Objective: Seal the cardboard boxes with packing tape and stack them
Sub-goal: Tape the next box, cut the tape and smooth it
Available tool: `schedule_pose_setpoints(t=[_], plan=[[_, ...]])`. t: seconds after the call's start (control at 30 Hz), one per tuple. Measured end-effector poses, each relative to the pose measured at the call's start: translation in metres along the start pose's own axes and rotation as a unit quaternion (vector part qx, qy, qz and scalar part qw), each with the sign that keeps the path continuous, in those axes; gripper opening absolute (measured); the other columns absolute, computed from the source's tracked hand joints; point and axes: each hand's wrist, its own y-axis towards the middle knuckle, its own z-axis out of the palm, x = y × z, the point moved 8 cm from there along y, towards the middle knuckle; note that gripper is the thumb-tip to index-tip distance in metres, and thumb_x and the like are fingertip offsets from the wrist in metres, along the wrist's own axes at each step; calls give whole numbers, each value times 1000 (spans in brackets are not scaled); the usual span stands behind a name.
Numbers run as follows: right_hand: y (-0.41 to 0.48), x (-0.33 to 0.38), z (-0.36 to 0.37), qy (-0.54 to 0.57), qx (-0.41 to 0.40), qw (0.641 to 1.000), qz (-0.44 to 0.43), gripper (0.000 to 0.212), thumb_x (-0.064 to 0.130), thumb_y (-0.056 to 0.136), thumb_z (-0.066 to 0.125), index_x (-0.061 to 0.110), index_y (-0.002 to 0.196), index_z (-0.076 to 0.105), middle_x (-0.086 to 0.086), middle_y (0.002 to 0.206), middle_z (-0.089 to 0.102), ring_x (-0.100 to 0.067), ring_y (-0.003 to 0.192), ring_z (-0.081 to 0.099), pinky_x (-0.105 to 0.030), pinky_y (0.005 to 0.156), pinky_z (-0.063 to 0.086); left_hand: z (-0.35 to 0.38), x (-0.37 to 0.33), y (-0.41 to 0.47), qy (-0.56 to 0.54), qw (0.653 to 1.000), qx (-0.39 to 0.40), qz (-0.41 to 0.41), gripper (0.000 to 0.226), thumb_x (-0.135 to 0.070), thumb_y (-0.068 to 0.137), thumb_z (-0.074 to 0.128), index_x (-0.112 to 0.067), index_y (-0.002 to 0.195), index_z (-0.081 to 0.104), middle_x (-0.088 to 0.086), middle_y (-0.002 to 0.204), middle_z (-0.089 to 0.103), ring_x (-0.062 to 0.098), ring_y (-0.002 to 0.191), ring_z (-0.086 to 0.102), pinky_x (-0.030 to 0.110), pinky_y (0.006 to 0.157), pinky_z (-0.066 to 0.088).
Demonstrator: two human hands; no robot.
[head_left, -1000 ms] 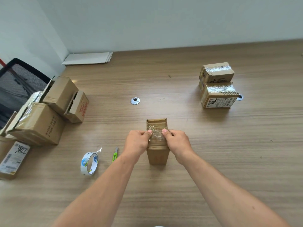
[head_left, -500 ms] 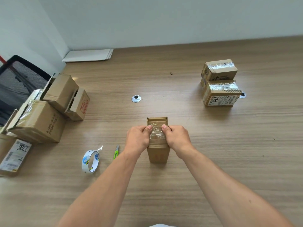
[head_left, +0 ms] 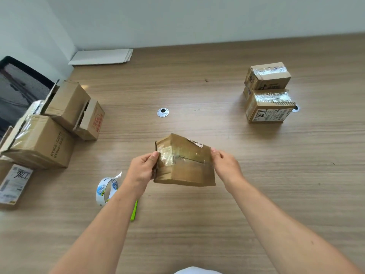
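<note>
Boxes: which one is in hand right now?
The tilted taped box at centre, held at its ends between left hand and right hand; the left pile and the right stack sit untouched.

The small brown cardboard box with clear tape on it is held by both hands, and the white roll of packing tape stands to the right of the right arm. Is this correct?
Not fully. In the head view the left hand and the right hand do hold the small brown cardboard box, but the white roll of packing tape stands left of the left arm.
</note>
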Motion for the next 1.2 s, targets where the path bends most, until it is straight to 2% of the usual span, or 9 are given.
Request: schedule_pose_setpoints(t=[0.1, 0.3, 0.4, 0.47, 0.53, 0.63, 0.77, 0.97, 1.2], plan=[[-2, -35, 24, 83, 64, 991, 87, 55, 58, 97, 54, 19, 134, 62, 2, 137, 62, -22, 128, 55, -34, 109, 41, -2, 40, 1, -80, 994, 3, -79, 30, -25, 104, 50, -6, 92, 70, 15, 84, 64, 23, 71, 55, 28, 60, 48], [-9, -52, 34, 17, 43, 995, 92, 47, 59, 87, 69, 21, 112, 59, 3, 107, 69, -23, 104, 62, -33, 84, 47, -4, 88, 0, 60, 983, -69, -161, 27, -22, 102, 48, -12, 86, 68, 11, 79, 61, 21, 66, 51, 27, 59, 43], [-10, -50, 38, -38, 24, 995, 89, 61, 64, 82, 70, 16, 116, 53, -3, 112, 67, -29, 108, 61, -35, 84, 47, -8, 96, -1, 36, 977, -113, -180, 40, -45, 91, 45, -15, 84, 70, 3, 85, 69, 21, 70, 54, 32, 68, 45], [-11, -47, 43, -58, 17, 994, 88, 76, 71, 77, 71, 14, 122, 48, -8, 122, 64, -32, 115, 59, -38, 89, 49, -4, 94, -1, -2, 978, -121, -172, 49, -56, 96, 43, -19, 100, 74, -3, 99, 76, 23, 84, 65, 37, 82, 52], [-14, -44, 50, -78, 16, 993, 92, 88, 75, 72, 72, 14, 127, 42, -10, 130, 58, -34, 122, 54, -43, 94, 49, 3, 79, -3, 99, 983, -106, -112, 46, -59, 96, 50, -20, 104, 73, -3, 102, 74, 23, 99, 65, 39, 94, 50], [-23, -40, 57, -107, -15, 989, 98, 97, 75, 66, 76, 14, 130, 37, -11, 138, 51, -33, 132, 45, -45, 98, 45, 20, 70, -4, 246, 962, -102, -59, 38, -57, 87, 68, -23, 102, 61, -4, 95, 67, 22, 98, 60, 35, 89, 46], [-23, -40, 58, -111, -46, 989, 90, 87, 68, 70, 78, 14, 126, 39, -12, 135, 52, -34, 130, 46, -45, 99, 44, 23, 78, -5, 249, 955, -146, -66, 56, -56, 78, 78, -21, 116, 56, 5, 115, 66, 27, 113, 59, 43, 99, 47], [-14, -46, 52, -64, -58, 995, 57, 49, 48, 90, 70, 13, 115, 47, -11, 120, 59, -34, 113, 54, -41, 91, 45, 19, 69, -10, 228, 958, -174, -26, 26, -39, 92, 71, -17, 99, 58, 0, 91, 67, 25, 89, 60, 35, 81, 46], [-10, -47, 44, -77, -48, 995, 37, 25, 37, 100, 58, 15, 101, 48, -9, 93, 63, -35, 91, 58, -37, 73, 42, 7, 72, -3, 226, 960, -163, 0, 34, -31, 97, 62, -12, 73, 49, -3, 64, 45, 21, 63, 39, 39, 64, 34]])
